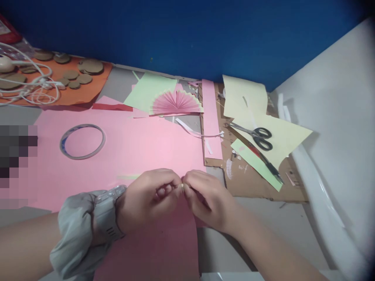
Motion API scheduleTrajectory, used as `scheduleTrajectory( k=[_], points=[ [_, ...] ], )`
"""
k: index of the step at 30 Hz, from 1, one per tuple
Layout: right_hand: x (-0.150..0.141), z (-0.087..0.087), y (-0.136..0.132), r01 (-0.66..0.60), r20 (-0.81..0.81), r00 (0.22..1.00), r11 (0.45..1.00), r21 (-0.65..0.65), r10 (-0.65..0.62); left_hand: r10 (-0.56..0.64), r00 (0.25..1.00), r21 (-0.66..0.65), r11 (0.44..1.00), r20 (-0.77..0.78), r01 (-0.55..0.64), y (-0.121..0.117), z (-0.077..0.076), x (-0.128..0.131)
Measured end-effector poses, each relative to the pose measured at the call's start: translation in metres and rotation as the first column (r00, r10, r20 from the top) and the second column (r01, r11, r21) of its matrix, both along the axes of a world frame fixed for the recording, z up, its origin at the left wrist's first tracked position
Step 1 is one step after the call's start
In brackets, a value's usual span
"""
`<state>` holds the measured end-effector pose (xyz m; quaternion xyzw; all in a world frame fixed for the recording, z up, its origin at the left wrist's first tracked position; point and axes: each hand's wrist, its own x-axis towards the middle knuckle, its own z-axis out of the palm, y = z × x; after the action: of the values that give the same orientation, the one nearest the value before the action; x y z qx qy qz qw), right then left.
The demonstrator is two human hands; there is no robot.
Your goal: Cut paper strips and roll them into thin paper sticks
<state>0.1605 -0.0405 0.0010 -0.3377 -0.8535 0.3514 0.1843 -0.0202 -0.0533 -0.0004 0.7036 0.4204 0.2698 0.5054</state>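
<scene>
Both my hands meet over the pink paper sheet (146, 136). My left hand (149, 199) is closed in a pinch, thumb against forefinger. Its fingertips touch those of my right hand (209, 199), which pinches from the other side. Between the fingertips shows a small pale yellow piece (182, 187), mostly hidden, too small to name for certain. A thin pale green strip (127, 177) shows on the pink sheet, just beyond my left hand. Whether it joins the pinched piece, I cannot tell.
A tape roll (82, 157) lies at left, a pleated pink paper fan (175, 103) beyond. Black-handled scissors (262, 138) and a pen-like tool (271, 168) lie over cardboard (249, 187) at right. Cardboard discs (91, 66) and white cables (43, 84) cover orange paper. A blue wall (187, 35) stands behind.
</scene>
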Motion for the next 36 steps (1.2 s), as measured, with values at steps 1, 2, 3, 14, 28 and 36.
scheduleTrajectory(
  k=[1, 2, 3, 14, 28, 36],
  points=[
    [0.0, 0.0, 0.0, 0.001, -0.005, 1.0, 1.0, -0.007, -0.001, -0.001, 1.0, -0.002, 1.0, 0.001, 0.001, 0.0001, 0.0001, 0.0],
    [-0.0001, 0.0001, -0.0001, 0.002, -0.011, 1.0, 1.0, -0.012, -0.002, 0.0, 1.0, -0.004, 1.0, 0.001, 0.0, 0.0, 0.0002, -0.0001],
    [-0.0002, 0.0003, -0.0001, 0.004, -0.017, 1.0, 1.0, -0.015, -0.004, 0.001, 1.0, -0.006, 1.0, 0.0, -0.001, -0.0001, 0.0003, -0.0002],
    [0.0013, 0.0011, -0.0021, 0.026, -0.125, 0.991, 0.993, -0.118, -0.041, 0.002, 0.995, -0.11, 0.994, 0.103, 0.01, 0.0007, 0.004, -0.0009],
    [0.0011, -0.0005, -0.0019, 0.006, -0.161, 0.987, 0.998, -0.07, -0.018, 0.005, 0.98, -0.172, 0.985, 0.201, 0.03, -0.0025, 0.0082, -0.0008],
    [0.0012, -0.0022, -0.0016, -0.021, -0.095, 0.995, 0.998, -0.057, 0.016, -0.001, 0.995, -0.078, 0.997, 0.098, 0.009, -0.0018, 0.0024, -0.0015]
  ],
)
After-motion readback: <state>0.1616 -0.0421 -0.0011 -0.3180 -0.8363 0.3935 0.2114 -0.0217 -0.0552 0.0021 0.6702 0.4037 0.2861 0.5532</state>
